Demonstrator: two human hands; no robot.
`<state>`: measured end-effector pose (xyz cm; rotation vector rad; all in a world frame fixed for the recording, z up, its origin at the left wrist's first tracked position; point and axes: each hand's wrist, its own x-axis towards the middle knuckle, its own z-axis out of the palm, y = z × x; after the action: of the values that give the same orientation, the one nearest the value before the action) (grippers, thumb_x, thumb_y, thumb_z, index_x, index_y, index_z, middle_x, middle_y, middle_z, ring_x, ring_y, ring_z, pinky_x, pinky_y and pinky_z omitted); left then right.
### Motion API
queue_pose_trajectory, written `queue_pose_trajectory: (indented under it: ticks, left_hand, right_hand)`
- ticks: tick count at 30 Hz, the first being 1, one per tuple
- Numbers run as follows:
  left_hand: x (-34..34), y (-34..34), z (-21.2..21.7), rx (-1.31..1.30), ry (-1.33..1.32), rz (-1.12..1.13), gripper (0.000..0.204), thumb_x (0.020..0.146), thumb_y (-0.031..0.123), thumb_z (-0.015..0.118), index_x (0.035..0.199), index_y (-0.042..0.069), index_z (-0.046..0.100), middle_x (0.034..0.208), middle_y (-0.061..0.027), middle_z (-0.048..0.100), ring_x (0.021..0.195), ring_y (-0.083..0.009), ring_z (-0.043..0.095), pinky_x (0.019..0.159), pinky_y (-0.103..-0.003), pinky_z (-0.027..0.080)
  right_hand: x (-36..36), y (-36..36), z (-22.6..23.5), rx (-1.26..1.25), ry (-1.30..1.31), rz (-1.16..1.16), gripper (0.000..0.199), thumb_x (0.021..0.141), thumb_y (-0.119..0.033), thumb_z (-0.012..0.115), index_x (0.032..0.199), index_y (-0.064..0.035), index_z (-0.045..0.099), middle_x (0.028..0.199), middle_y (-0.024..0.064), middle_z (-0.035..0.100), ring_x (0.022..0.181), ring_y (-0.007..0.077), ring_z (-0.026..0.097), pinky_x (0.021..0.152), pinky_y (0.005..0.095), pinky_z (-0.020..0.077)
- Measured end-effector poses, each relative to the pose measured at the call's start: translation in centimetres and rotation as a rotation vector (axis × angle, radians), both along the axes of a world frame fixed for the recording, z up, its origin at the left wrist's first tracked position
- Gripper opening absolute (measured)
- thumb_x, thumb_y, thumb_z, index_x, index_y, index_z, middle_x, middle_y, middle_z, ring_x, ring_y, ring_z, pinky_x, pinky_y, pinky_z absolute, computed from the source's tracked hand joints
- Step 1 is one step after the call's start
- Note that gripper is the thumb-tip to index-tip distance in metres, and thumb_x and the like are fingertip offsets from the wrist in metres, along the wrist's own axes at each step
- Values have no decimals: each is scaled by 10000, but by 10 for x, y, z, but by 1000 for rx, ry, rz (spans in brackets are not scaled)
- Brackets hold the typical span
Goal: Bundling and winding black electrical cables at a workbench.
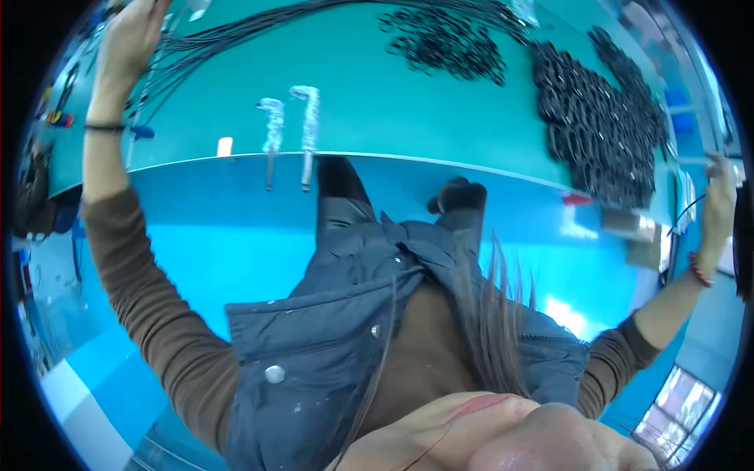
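Note:
My left hand (128, 47) is raised at the upper left, over the table's left part beside long black cables (236, 31). Its fingertips run to the picture's top edge, so their grip is unclear. Out at the far right, my right hand (718, 200) is lifted past the table's end with its fingers curled. A thin black cable (685, 213) curves up to it and appears held there. Two hook-topped metal tools wrapped in clear film, one left (273, 129) and one right (309, 122), lie with their rods jutting over the table's near edge.
Coiled black cables lie in a loose heap (448, 49) at the back and in dense rows (597, 118) on the right of the green table (377, 118). A small white piece (225, 147) sits by the front edge. Boxes (632, 235) stand below the right end.

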<state>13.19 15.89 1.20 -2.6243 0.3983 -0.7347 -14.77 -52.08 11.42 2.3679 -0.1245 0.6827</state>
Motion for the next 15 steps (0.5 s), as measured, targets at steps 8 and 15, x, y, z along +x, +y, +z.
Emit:
queue_pose_trajectory:
  ticks: [8,15]
  left_hand:
    - [-163,-177,-67,-1096,1438,-708,317,1007,287,465,837,49,589,677,-22,492,507,-85,421,417,-231,317]
    - [-220,-221,-102,-1629,1677,-648,394,1021,390,422,885,53,574,537,43,342,408,-52,314,362,-192,235]
  right_hand:
    - [-76,94,-191,1034,550,150,608,747,-191,743,1290,-9,538,1130,176,655,969,298,666,800,355,541]
    - [3,265,-214,1956,428,607,343,902,8,531,1244,-6,541,872,84,655,668,105,557,576,192,435]
